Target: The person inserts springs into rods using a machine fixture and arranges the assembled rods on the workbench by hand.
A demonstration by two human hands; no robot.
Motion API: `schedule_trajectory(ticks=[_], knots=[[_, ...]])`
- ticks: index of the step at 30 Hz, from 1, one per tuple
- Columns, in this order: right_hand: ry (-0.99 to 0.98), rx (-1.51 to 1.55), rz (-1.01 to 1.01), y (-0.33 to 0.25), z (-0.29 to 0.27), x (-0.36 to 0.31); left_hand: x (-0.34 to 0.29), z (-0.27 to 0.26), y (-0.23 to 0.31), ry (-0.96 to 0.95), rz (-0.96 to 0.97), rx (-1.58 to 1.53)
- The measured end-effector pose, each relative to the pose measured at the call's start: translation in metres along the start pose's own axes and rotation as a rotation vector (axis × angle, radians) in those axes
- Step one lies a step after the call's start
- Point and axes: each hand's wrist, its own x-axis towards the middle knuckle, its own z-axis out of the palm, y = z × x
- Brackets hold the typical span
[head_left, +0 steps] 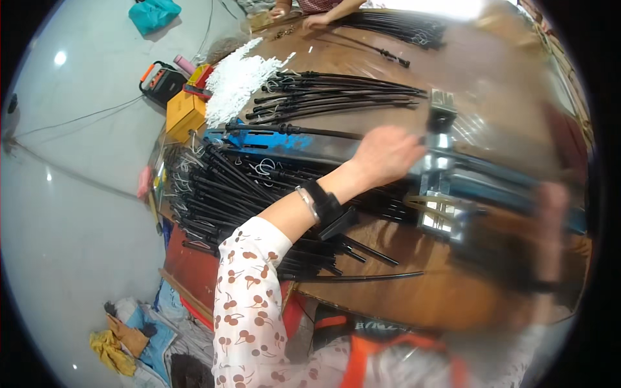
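My left hand [388, 152] is closed round a long thin black tube [323, 132], just left of a metal clamp fixture [441, 155]. The tube lies along a blue metal bench rig [278, 140], with a thicker fitting near its left end. My right hand [552, 204], smeared by motion, is at the right beside the long bars [498, 174] that run out of the fixture. Its fingers cannot be made out. Below my left forearm lies a big heap of similar black tubes [213, 194] with pale wire loops at their ends.
Beyond the rig lie more black tubes [343, 97] and a pile of small white pieces [236, 81]. A yellow box [185, 115] stands at the table's left edge. Across the table [381, 297], another person's hands [317, 21] work near further tubes [401, 27].
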Motion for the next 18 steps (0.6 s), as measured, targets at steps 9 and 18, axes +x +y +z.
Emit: schedule_trajectory(ticks=[9,18], knots=[[-0.011,0.003,0.013,0.019,0.017,-0.011,-0.002,0.011,0.007,0.102,-0.115,-0.163],[0.120,0.034,-0.140,-0.130,-0.022,-0.009,0.007,0.016,0.013,-0.235,-0.223,0.014]])
